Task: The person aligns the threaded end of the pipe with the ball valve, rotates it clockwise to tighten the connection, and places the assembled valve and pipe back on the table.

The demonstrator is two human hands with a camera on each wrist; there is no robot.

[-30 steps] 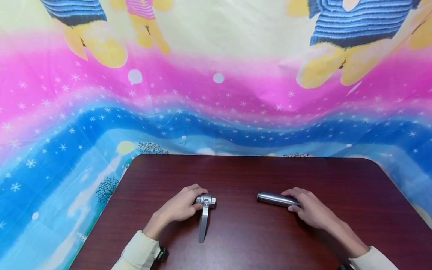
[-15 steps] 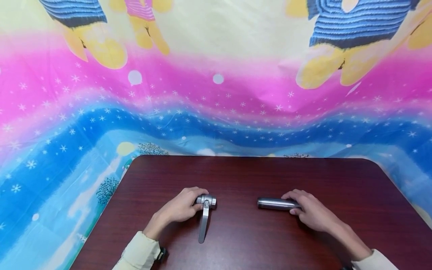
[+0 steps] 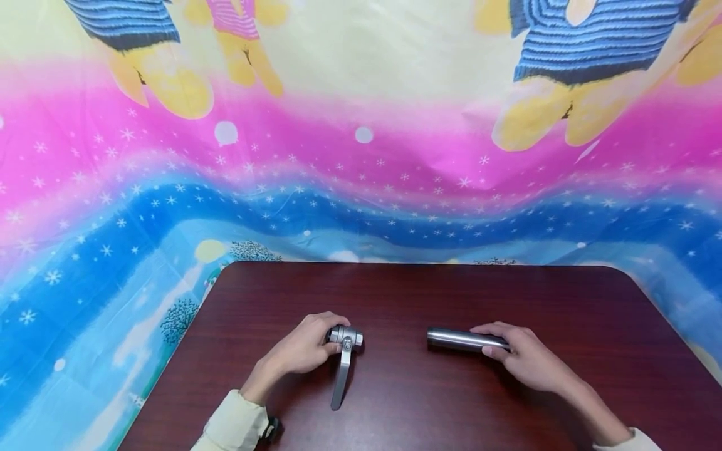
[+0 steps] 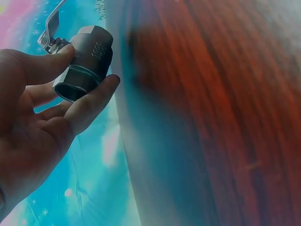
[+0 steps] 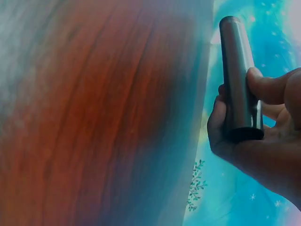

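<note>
Left hand [image 3: 307,344] pinching ball valve [image 3: 351,336], lever [image 3: 341,379] pointing toward person. Right hand [image 3: 533,357] pinching metal tube [image 3: 457,339], well apart from valve — both over bench [image 3: 395,407], contact below hard to judge. Tip: thumb opposite fingers, facing ends uncovered — lever clear of palm.

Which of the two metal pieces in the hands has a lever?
The valve in the left hand: a flat lever juts from it; the pipe in the right hand has none.

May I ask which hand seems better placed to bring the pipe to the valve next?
Probably the right hand: it grips the pipe, which points roughly toward the valve in the left hand.
</note>
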